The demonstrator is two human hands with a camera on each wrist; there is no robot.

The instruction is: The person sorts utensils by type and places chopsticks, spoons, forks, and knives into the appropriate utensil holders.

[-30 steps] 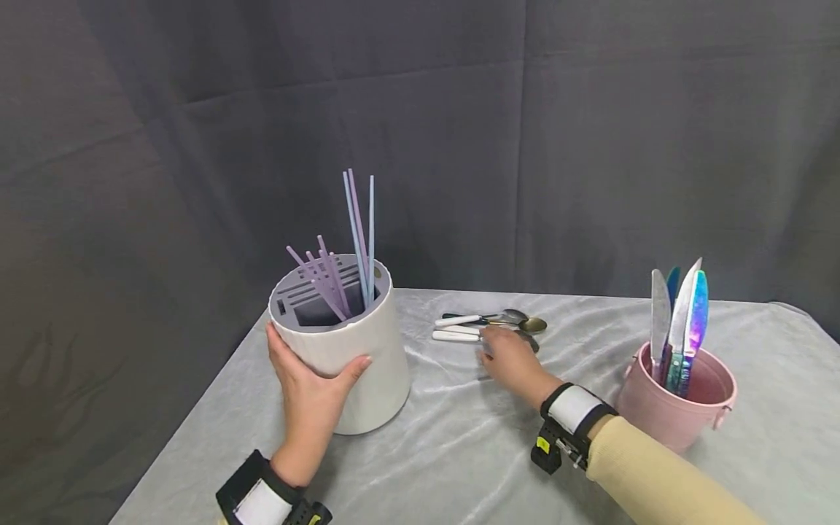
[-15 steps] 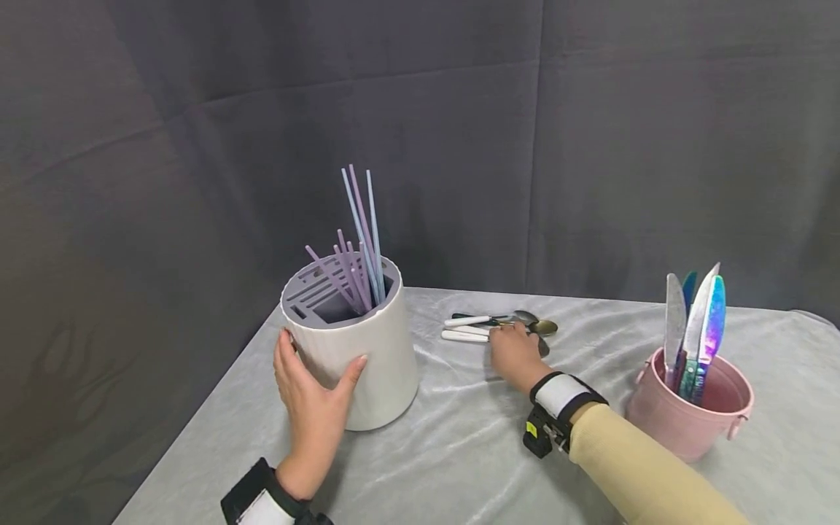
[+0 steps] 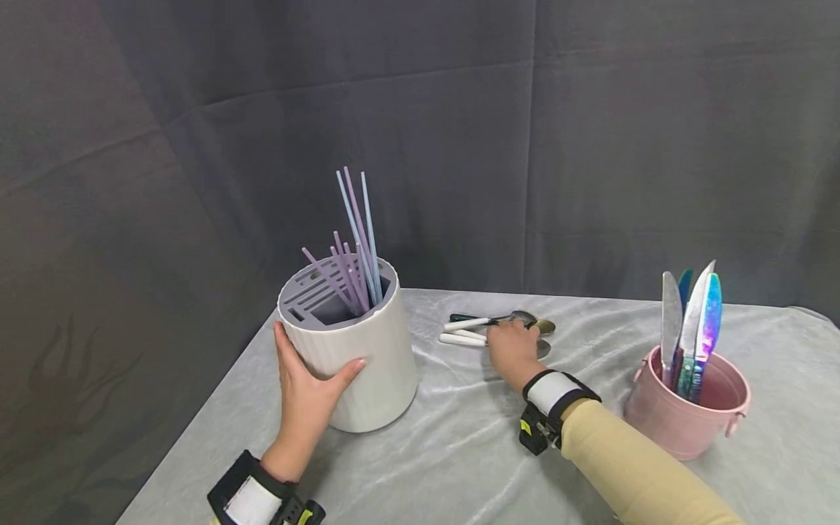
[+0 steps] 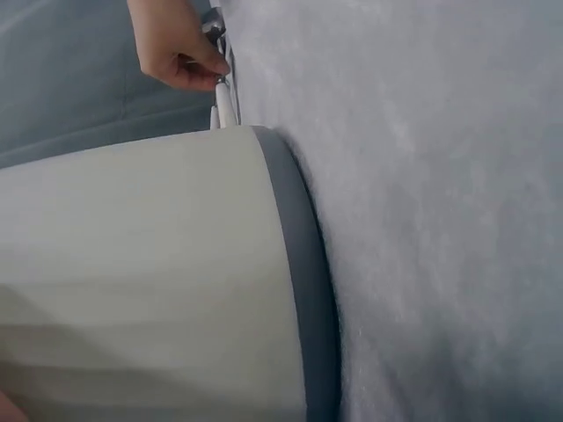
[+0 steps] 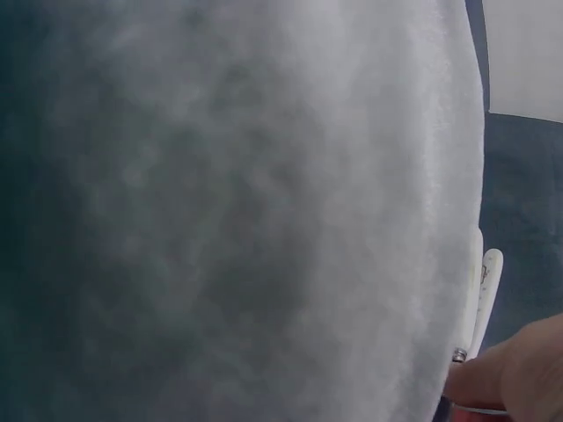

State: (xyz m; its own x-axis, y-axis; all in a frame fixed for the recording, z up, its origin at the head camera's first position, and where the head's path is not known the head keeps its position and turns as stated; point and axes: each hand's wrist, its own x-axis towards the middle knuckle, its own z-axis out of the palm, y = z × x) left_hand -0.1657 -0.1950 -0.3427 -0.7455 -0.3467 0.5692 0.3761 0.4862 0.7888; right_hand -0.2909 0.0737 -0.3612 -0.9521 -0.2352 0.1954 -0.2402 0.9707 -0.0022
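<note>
My left hand (image 3: 308,397) rests on the near left side of a white utensil holder (image 3: 377,372), thumb across its front and fingers straight along its left side. Pale purple and blue chopsticks (image 3: 367,233) stand in the holder's grey slotted top. My right hand (image 3: 514,350) reaches down over a small pile of spoons (image 3: 542,327) and pinches a white-handled spoon (image 3: 466,324) near its neck. Another white handle (image 3: 462,340) lies close beside it. In the left wrist view the right hand's thumb and fingers (image 4: 211,66) meet at a spoon's neck.
To the right, a pink bucket (image 3: 656,423) holds several knives (image 3: 697,321), blades up, some with rainbow sheen. A grey velvety cloth (image 3: 459,452) covers the table. Dark grey fabric (image 3: 590,146) hangs behind the table's far edge.
The right hand's fingers have closed in on the spoons, and one white-handled spoon has turned slightly. Some chopsticks in the holder have shifted right. The left hand stays at the holder.
</note>
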